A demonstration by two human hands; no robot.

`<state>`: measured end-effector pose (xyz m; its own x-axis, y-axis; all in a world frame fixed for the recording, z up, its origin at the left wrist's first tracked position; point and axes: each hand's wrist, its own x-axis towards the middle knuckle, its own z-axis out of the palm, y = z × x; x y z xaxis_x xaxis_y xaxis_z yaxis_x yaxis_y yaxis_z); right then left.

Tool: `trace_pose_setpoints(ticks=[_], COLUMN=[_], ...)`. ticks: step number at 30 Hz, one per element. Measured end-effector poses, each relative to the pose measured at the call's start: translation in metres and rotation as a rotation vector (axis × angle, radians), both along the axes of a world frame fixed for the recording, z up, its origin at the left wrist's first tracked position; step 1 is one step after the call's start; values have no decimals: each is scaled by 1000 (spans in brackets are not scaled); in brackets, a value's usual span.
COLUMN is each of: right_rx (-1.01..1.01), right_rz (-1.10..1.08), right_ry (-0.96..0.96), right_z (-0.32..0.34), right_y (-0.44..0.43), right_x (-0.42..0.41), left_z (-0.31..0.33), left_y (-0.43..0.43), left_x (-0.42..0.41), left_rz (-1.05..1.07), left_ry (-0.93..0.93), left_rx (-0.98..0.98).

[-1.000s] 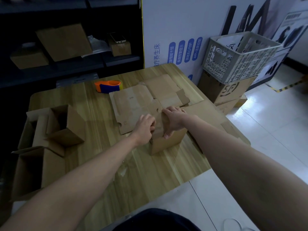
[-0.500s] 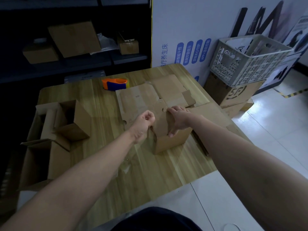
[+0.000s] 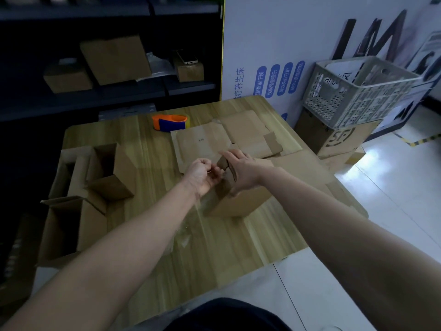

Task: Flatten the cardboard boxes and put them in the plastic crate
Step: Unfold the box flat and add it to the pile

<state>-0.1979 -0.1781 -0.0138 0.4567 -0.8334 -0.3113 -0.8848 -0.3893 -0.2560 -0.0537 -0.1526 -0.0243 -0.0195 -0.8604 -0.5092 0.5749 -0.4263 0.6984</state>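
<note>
**Both hands at the top edge of a small box in mid-table**

The right hand lies over the top of the small cardboard box. Its fingers spread across a raised flap and its thumb hooks down the near face, so it grips the box. The left hand is curled into a tight fist, knuckle to knuckle with the right fingers at the flap's edge. I cannot tell whether it pinches anything.

Just beyond the fingertips, flattened cardboard sheets overlap toward the table's far right corner. The orange and blue tape dispenser sits past them.

Left of the fist, a strip of bare wood table separates it from two open boxes. One is tilted on its side, and the other hangs over the left edge. Nearer the person than the fingers, a crumpled clear scrap lies on the wood before the near edge.

Right of the right hand, past the table's edge and across a gap of floor, the white plastic crate stands on a large printed carton against the wall.
</note>
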Motion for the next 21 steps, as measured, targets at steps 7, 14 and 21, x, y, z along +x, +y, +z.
trace_pose_setpoints(ticks=[7,14,21], right_rx=[17,83,26], right_rz=[-280,-346,-329], right_ry=[-349,-352,-70], right_z=[-3,-21,-27], right_y=[11,21,24], right_x=[-44,-54,-62], left_z=[-15,-25,-18], left_y=[-9,1,8], left_x=[29,3,-36], left_rz=[-64,-446,-611], left_ry=[-492,-1350,-1582], left_rx=[-171,-502,-480])
